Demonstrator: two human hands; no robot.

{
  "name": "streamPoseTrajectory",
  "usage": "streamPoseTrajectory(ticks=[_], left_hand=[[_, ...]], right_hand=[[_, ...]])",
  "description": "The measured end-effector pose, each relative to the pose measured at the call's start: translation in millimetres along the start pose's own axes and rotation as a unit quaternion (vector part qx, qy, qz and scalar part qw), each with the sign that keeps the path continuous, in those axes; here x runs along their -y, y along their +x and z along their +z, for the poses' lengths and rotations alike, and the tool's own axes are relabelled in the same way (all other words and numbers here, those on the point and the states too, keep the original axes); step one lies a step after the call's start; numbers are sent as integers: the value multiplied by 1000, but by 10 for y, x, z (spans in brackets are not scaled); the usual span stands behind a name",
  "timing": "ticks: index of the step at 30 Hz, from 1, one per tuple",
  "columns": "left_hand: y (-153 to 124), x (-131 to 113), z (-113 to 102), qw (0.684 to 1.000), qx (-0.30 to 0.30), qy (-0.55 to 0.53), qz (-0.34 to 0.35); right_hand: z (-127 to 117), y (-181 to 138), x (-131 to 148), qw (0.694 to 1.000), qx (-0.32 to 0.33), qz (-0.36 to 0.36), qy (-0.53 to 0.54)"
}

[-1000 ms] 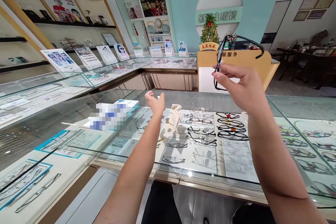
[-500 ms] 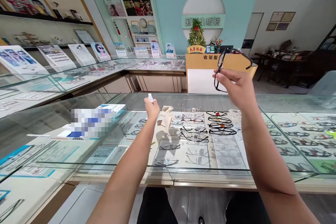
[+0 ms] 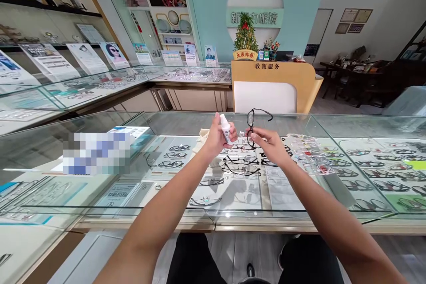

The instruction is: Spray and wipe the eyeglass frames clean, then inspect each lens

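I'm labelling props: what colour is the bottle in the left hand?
The small bottle is white, best seen in the head view.

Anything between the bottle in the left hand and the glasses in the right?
Nothing visible: only an open gap separates the white bottle in the left hand from the black glasses in the right hand. The cloth shows left of that gap.

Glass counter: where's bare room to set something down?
Far strip of the glass counter, between the blurred papers and left hand, looks bare; so does the far strip right of the right hand. Crowded: around both hands, with eyeglass rows and cloth. Some may lie under glass.
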State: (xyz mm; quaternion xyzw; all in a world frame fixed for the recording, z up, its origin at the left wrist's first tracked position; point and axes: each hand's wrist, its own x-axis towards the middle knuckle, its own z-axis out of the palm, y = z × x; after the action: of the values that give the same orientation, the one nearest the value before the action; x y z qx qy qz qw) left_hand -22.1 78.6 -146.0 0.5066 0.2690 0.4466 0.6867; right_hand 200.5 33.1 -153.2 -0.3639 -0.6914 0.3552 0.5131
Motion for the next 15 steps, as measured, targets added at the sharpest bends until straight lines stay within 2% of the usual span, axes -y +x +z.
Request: streamPoseTrajectory(ticks=[2,5,7,10,12,15], left_hand=[[-33,8,61,999,26,-5,-24],[-40,54,97,999,24,18,-22],[-22,110,89,997,-7,66,25],[12,204,35,979,-79,157,107],[23,251,-7,964,-106,207,125],[16,279,-39,951,-111,262,125]], right_hand=[[35,-37,-2,1000,25,-9,-9],[61,-55,3,998,52,-25,-8],[69,-52,5,998,57,-29,-9],[80,-51,9,998,50,-36,-16],[92,-59,12,997,56,-40,-18],[114,-73,12,996,73,-41,-16]])
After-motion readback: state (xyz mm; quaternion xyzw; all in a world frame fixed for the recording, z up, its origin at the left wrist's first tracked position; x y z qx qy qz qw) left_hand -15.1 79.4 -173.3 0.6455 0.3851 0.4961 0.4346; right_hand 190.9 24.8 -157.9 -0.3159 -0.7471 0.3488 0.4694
